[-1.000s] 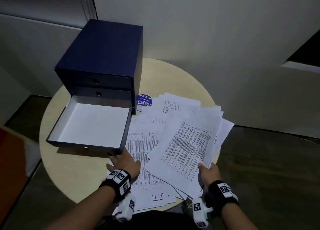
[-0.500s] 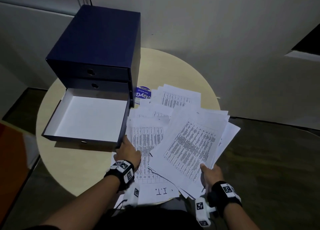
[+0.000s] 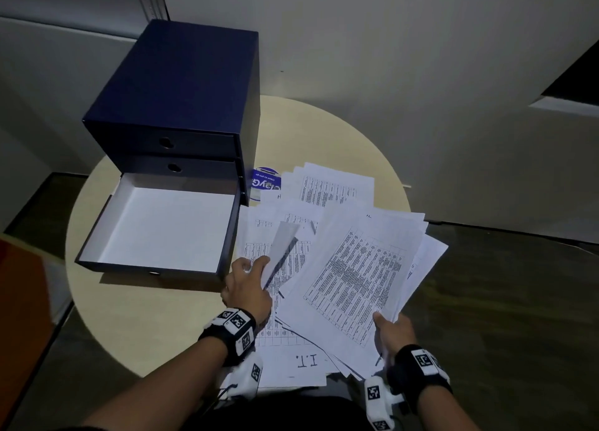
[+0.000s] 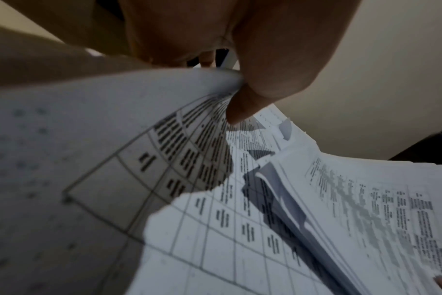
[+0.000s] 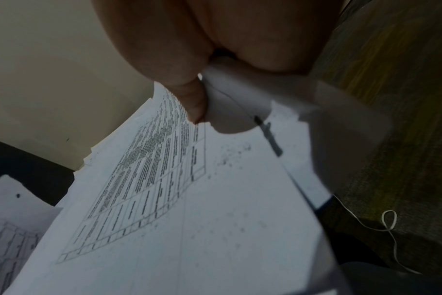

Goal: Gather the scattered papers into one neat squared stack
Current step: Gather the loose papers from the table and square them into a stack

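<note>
Printed white papers (image 3: pixel 327 190) lie fanned over the right half of a round beige table (image 3: pixel 146 327). My right hand (image 3: pixel 393 331) grips the near corner of a thick tilted bundle (image 3: pixel 356 278), thumb on top; the right wrist view shows the same bundle (image 5: pixel 189 219) pinched under the thumb. My left hand (image 3: pixel 248 284) pinches the left edge of one sheet (image 3: pixel 283 239) and curls it up off the pile. In the left wrist view that sheet (image 4: pixel 101 159) bends under the thumb above the table-printed pages (image 4: pixel 240 229). A sheet marked "I.T." (image 3: pixel 304 362) overhangs the near table edge.
A dark blue drawer box (image 3: pixel 181 93) stands at the table's back left, its bottom drawer (image 3: pixel 162 229) pulled out and showing a white inside. A blue round sticker (image 3: pixel 264 182) lies beside the box. Dark floor (image 3: pixel 502 317) surrounds the table; a wall is behind.
My left hand moved forward from lying flat on the papers and has lifted one sheet's edge. The right hand kept its hold on the bundle, which shifted slightly right.
</note>
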{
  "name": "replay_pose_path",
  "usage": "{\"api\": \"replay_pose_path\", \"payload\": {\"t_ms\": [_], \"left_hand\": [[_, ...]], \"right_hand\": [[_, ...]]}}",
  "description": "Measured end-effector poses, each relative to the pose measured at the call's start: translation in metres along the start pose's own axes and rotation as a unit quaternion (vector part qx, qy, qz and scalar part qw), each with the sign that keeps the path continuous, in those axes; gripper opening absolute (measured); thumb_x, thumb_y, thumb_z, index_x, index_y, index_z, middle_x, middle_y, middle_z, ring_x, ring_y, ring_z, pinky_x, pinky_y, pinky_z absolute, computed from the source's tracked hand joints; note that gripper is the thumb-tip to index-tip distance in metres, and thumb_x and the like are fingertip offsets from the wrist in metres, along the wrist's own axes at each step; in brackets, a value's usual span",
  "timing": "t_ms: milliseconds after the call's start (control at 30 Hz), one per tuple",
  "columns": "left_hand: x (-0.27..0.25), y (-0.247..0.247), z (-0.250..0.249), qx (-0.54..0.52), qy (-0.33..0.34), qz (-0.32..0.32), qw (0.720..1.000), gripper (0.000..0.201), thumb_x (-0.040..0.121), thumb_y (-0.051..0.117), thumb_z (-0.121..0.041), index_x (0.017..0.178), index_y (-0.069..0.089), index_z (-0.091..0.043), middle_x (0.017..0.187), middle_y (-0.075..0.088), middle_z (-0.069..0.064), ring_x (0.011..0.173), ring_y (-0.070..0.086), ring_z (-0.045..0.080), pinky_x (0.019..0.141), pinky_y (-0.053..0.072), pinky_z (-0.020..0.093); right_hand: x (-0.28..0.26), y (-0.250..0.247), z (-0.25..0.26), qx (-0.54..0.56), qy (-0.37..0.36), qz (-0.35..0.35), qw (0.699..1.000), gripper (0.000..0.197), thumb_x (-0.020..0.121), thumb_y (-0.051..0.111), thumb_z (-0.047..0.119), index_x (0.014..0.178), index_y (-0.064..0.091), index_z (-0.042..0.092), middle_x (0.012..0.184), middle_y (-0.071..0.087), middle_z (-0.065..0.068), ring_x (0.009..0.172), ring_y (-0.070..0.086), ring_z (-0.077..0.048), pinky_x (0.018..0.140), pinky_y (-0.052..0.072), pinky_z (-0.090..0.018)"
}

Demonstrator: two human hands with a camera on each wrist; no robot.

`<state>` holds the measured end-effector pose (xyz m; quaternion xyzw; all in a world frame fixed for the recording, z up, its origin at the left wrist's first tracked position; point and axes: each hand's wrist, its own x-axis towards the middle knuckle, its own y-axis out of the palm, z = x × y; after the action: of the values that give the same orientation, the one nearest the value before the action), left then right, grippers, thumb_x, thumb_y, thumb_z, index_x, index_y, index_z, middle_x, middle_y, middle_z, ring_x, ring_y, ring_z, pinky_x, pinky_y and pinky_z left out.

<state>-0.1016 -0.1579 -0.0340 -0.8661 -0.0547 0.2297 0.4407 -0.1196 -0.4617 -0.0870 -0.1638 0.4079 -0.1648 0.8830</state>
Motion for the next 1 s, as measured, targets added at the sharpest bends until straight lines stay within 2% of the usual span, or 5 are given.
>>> {"api": "replay_pose_path", "payload": {"t_ms": [233,400,533,867,1000], "left_hand": [[0.002,-0.022,-0.023,-0.125,-0.021,-0.035,0.991,0.079,0.079,0.051,0.012,0.146,0.034,-0.025,0.156,0.015,0.009,0.133,0.040,0.033,0.098,0.041,0.032],[0.004,-0.035,-0.028,-0.056,-0.021,0.003,0.998,0.052,0.090,0.050,-0.006,0.140,0.040,-0.015,0.124,0.063,0.013,0.103,0.064,0.030,0.078,0.049,0.029],[0.003,-0.061,-0.037,-0.007,0.040,-0.075,0.996,0.019,0.096,0.048,-0.018,0.101,0.062,-0.006,0.094,0.067,0.012,0.078,0.061,0.028,0.070,0.053,0.035],[0.001,-0.152,-0.062,-0.084,0.139,-0.272,0.948,0.032,0.086,0.049,0.003,0.109,0.067,-0.009,0.081,0.067,0.023,0.076,0.062,0.040,0.068,0.046,0.039],[-0.001,-0.198,-0.073,-0.214,0.151,-0.333,0.906,0.023,0.088,0.053,-0.002,0.103,0.068,-0.012,0.081,0.065,0.005,0.079,0.063,0.029,0.069,0.047,0.030]], "right_hand": [[0.021,0.004,-0.016,0.002,0.013,0.002,1.000,0.068,0.086,0.068,0.037,0.142,0.043,0.007,0.137,0.058,-0.016,0.123,0.056,-0.038,0.106,0.043,-0.055],[0.022,0.002,-0.014,-0.028,0.015,0.011,0.999,0.071,0.085,0.068,0.039,0.143,0.042,0.006,0.139,0.056,-0.018,0.123,0.056,-0.039,0.105,0.044,-0.055],[0.018,-0.001,-0.007,-0.043,0.010,0.021,0.999,0.065,0.089,0.066,0.035,0.141,0.044,0.003,0.135,0.059,-0.015,0.121,0.057,-0.038,0.106,0.045,-0.052],[0.043,0.004,-0.018,-0.075,0.001,0.029,0.997,0.072,0.083,0.065,0.045,0.142,0.046,0.009,0.139,0.057,-0.014,0.124,0.056,-0.036,0.104,0.046,-0.051],[0.046,0.000,-0.019,-0.103,-0.020,0.043,0.994,0.068,0.081,0.065,0.048,0.132,0.054,0.005,0.115,0.064,-0.010,0.104,0.063,-0.028,0.089,0.048,-0.038]]}}
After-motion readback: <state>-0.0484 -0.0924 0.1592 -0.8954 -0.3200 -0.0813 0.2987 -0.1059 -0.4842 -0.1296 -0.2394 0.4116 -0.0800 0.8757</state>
